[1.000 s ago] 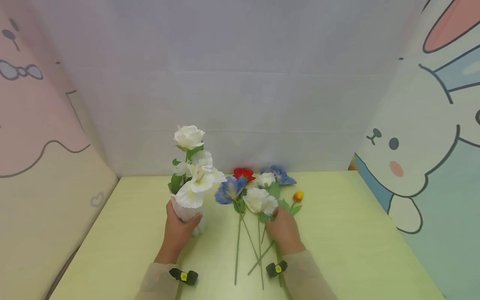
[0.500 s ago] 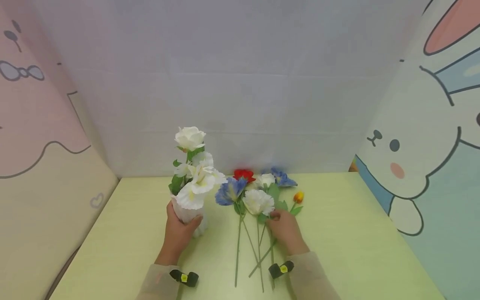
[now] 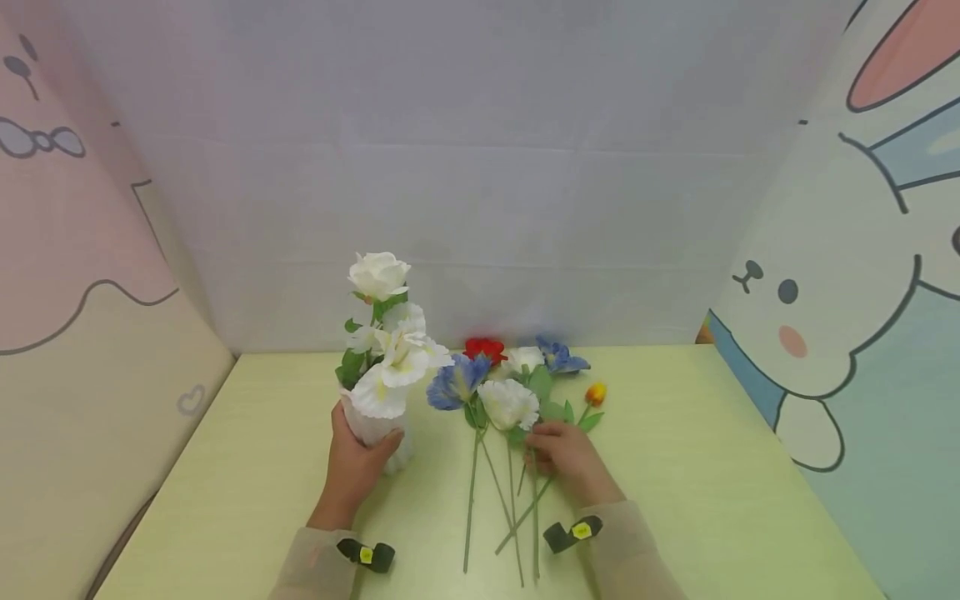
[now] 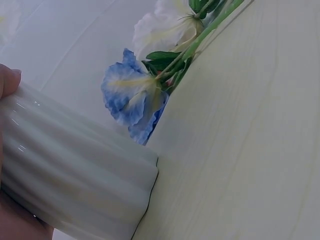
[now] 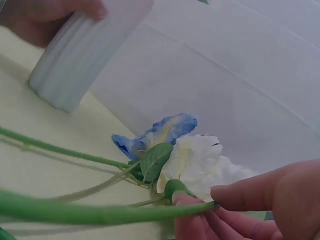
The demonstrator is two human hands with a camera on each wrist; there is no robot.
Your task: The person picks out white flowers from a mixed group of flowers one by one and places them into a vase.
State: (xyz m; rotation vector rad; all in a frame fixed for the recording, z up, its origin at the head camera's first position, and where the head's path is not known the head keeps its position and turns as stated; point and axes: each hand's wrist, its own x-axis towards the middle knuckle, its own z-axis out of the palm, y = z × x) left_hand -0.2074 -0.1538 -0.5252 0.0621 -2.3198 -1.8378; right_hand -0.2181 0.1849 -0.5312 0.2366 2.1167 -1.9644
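In the head view, my left hand (image 3: 357,465) grips a white ribbed vase (image 3: 388,447), thumb across its front. White flowers, with a white rose (image 3: 378,275) highest, stand in the vase. My right hand (image 3: 572,457) is at the group of loose flowers on the table. In the right wrist view, its thumb and fingers pinch a thick green flower stem (image 5: 100,214); I cannot tell which bloom it bears. Right by those fingers is a ruffled white flower (image 3: 508,404), with a blue flower (image 3: 456,383) to its left.
Behind these lie a red flower (image 3: 486,350), a smaller white flower (image 3: 522,360) and another blue flower (image 3: 561,356). An orange-yellow tulip (image 3: 596,394) lies right of the right hand. Several stems cross on the pale yellow table (image 3: 712,467). A white backdrop (image 3: 480,208) rises behind.
My right hand has drawn the pinched stem to the left, its lower end swinging left too. The nearby white flower has shifted slightly left. The left hand and vase stay put.
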